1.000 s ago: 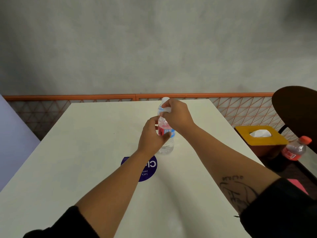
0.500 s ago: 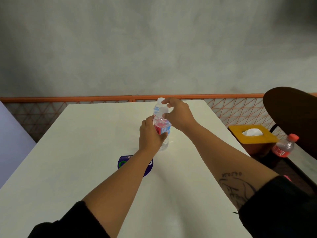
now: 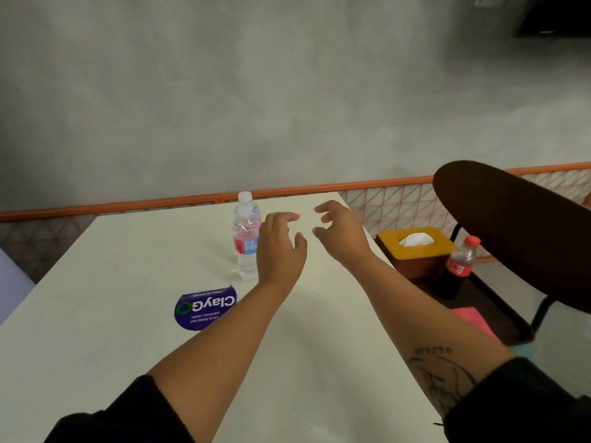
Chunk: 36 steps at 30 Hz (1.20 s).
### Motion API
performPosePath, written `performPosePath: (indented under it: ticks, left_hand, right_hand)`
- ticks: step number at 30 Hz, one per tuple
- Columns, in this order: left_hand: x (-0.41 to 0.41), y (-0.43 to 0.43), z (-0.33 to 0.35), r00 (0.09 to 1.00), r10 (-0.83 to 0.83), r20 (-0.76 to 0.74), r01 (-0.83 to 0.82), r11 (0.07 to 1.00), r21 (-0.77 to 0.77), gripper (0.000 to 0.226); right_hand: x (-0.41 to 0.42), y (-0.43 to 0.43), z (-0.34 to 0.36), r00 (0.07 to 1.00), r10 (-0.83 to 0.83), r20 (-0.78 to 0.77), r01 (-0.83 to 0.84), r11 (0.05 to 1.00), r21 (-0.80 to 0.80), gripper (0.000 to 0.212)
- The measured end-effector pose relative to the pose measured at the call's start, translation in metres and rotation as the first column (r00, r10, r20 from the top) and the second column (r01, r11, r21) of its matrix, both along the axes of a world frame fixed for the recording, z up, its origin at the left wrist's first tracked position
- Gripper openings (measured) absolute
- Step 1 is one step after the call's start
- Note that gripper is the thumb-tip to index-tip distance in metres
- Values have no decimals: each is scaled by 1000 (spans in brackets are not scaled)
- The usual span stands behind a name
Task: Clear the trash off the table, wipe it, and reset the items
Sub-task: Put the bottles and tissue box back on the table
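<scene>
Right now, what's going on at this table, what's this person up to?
A person is at a white table with both hands empty. The left hand and right hand hover over it, fingers loosely spread, gripping nothing. A capped water bottle stands upright just left of the left hand, and a purple sticker lies nearer the person. Off the table to the right sit a tissue box, a soda bottle and a pink cloth, so the reset looks unfinished.
</scene>
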<state>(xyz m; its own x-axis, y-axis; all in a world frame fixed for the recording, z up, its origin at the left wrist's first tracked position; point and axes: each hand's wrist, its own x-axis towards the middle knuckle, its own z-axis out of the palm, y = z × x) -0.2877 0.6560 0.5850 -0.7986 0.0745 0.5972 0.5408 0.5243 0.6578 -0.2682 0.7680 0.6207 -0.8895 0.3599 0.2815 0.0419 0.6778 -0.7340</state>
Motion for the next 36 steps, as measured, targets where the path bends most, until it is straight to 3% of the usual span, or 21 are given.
performPosePath:
  ticks: [9, 19, 27, 36]
  left_hand:
    - [87, 144, 12, 978, -90, 188, 93, 996, -8, 21]
    - [152, 279, -2, 946, -152, 285, 155, 988, 10, 22]
    - [132, 333, -32, 927, -157, 339, 168, 986, -1, 24]
    - [64, 376, -71, 859, -147, 491, 218, 972, -91, 47]
  right_hand:
    - [98, 144, 8, 996, -65, 56, 62, 996, 57, 34]
    - [170, 275, -14, 982, -128, 142, 116, 989, 90, 32]
    - [159, 321, -52, 981, -127, 149, 121, 992, 48, 28]
    - [88, 355, -84, 965, -178, 190, 183, 983, -4, 39]
